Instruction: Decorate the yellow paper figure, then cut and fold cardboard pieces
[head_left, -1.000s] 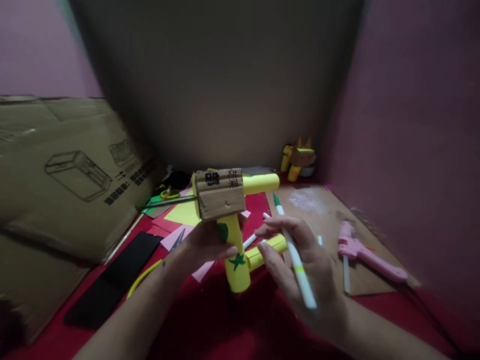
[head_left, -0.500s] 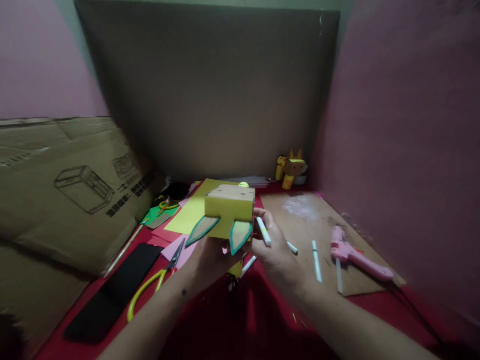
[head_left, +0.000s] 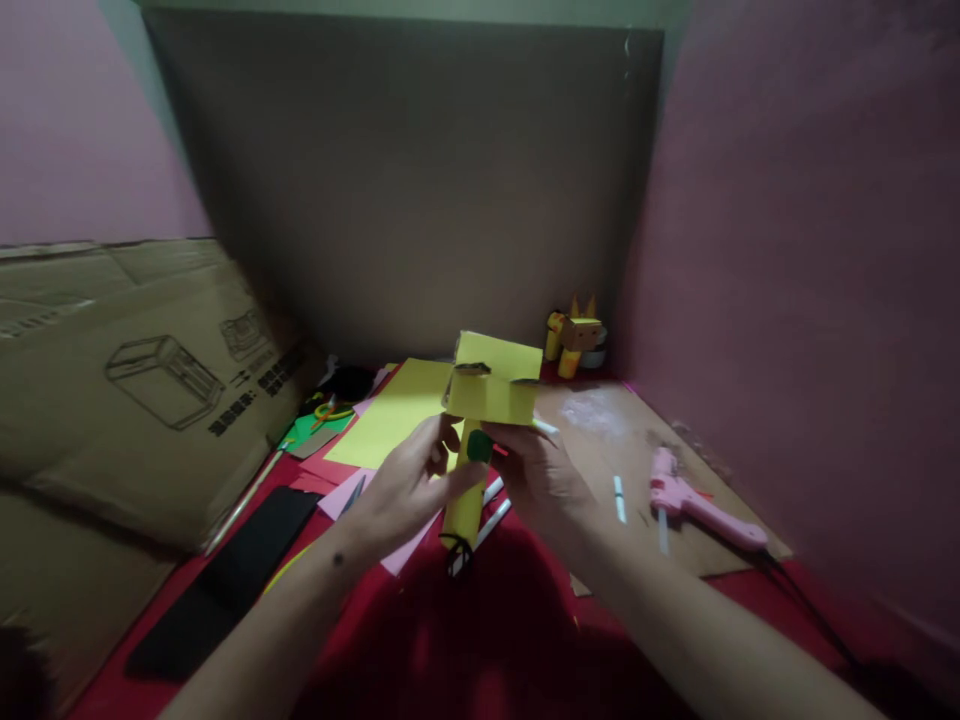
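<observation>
Between my hands is a yellow paper-and-cardboard animal figure (head_left: 466, 505), with a box-shaped head (head_left: 492, 399) on top and a tube body below. The tube carries a green spot and has black lines at its lower end. My left hand (head_left: 409, 490) closes on the tube, its thumb lying across the front under the spot. My right hand (head_left: 541, 478) is bent around the figure's right side just beneath the head; its fingertips are partly hidden. A white marker (head_left: 546, 428) sticks out by my right hand, under the head's edge.
A pink glue gun (head_left: 705, 505) and another white marker (head_left: 619, 498) lie on a cardboard sheet (head_left: 720, 552) at right. At left are a black phone (head_left: 225, 585), yellow paper (head_left: 401, 405) and partly hidden scissors (head_left: 289, 567). A similar animal figure (head_left: 581, 335) stands behind.
The figure has turned: the head's plain yellow side now faces me, the green-edged ears no longer show their flat faces, and the tube with the green spot has come into view.
</observation>
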